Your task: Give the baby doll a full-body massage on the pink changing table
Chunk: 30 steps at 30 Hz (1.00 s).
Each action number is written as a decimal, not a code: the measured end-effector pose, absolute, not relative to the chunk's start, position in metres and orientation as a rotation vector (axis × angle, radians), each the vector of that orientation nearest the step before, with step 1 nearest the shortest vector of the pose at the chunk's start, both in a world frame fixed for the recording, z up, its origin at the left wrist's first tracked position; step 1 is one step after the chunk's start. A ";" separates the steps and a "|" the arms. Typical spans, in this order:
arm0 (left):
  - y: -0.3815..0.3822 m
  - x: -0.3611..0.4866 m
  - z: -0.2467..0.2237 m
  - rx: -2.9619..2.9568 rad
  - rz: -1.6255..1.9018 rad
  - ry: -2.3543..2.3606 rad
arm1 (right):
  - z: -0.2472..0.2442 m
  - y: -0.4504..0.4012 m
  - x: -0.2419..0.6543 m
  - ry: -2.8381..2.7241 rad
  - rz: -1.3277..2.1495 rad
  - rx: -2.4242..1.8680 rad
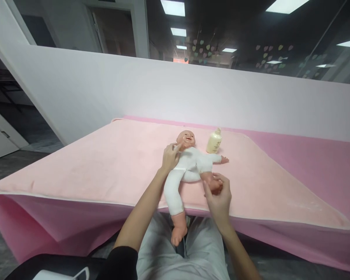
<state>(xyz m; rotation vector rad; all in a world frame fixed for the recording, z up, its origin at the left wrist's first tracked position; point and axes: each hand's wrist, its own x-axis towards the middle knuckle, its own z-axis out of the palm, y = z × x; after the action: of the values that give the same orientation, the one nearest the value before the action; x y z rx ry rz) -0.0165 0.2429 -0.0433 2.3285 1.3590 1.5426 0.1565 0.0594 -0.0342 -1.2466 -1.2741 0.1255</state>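
A baby doll with a white cloth body lies on its back on a peach towel, its head away from me. My left hand is closed at the doll's shoulder, fingertips close to its chin; the doll's arm on that side is hidden. My right hand grips one foot of the doll, with that leg bent up. The other leg stretches toward me, its foot hanging past the table edge. Beside the doll's head stands a pale yellow pump bottle, touched by neither hand.
Pink cloth covers the table under the towel and drapes over the front. A white wall with dark glass above it rises behind the table. My lap is close to the front edge, and a black chair part shows at lower left.
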 end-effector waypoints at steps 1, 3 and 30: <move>0.240 -0.016 -0.043 2.484 1.412 1.367 | -0.029 0.071 0.156 -1.281 0.211 -1.272; 0.236 -0.017 -0.041 2.625 1.286 1.401 | -0.024 0.088 0.154 -1.278 0.400 -1.308; 0.230 -0.017 -0.036 2.483 1.212 1.875 | -0.002 0.125 0.140 -1.535 -0.157 -1.349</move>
<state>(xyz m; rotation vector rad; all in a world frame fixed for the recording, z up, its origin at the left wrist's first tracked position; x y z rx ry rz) -0.0168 0.2302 -0.0356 2.4833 1.8749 1.2121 0.1396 0.1250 -0.0016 -1.3490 -1.5351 -0.1567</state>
